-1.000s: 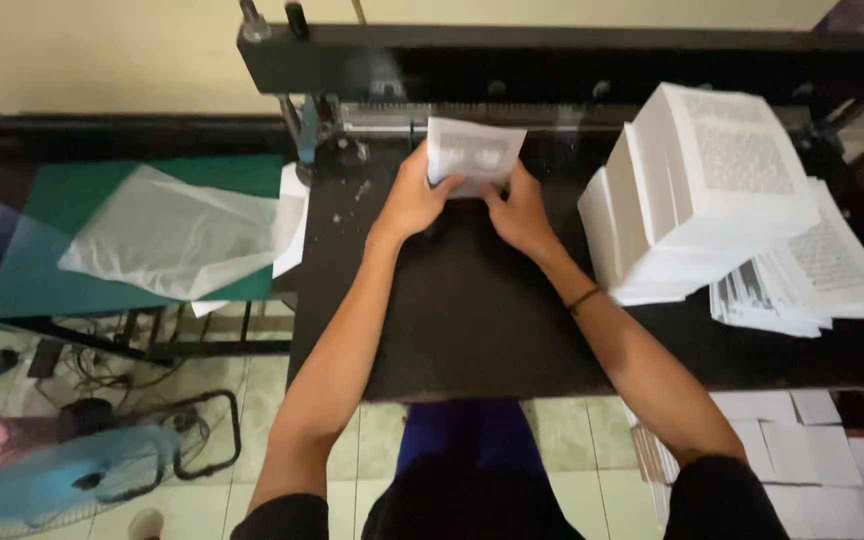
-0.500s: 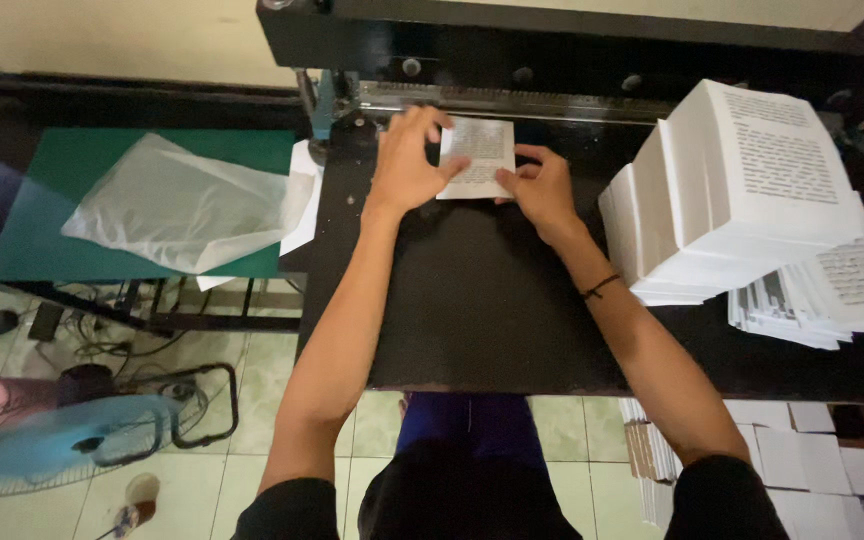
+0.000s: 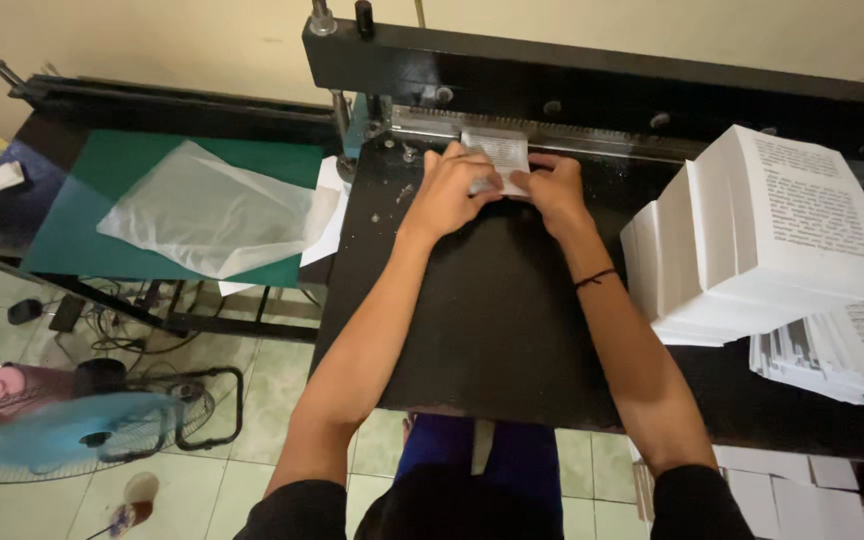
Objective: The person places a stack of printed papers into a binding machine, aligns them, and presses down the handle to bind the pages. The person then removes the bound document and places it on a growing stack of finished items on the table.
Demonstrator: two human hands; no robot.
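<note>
- A blue fan (image 3: 82, 430) stands on the tiled floor (image 3: 282, 400) at the lower left, below the near edge of the side desk (image 3: 12, 215); cables lie on the floor beside it.
- On the side desk lies a green mat (image 3: 82, 215); a crumpled sheet of clear plastic (image 3: 207, 215) rests on the mat, reaching toward its right edge; a white sheet (image 3: 330, 215) pokes out from under the plastic at the gap between the two desks.
- The black desk (image 3: 492, 320) of the cutting machine fills the middle; small paper scraps dot its far-left corner.
- The left hand (image 3: 449, 190) lies flat near the far edge of the black desk, fingers (image 3: 472, 185) spread and pressing down on the left part of a small stack of printed sheets (image 3: 500, 155); not curled around it.
- The small stack sits at the far edge of the black desk, its far side up against the metal bar (image 3: 592, 145) beneath the black machine frame (image 3: 592, 70).
- The right hand (image 3: 557, 190) rests just beside the left, fingers touching the right side of the same stack, pressing rather than clasping; a dark band (image 3: 594, 278) circles its wrist.
- Along the right edge of the black desk stand tall piles of white printed pages (image 3: 772, 230); looser printed sheets (image 3: 852, 350) fan out beneath them toward the near-right corner.
</note>
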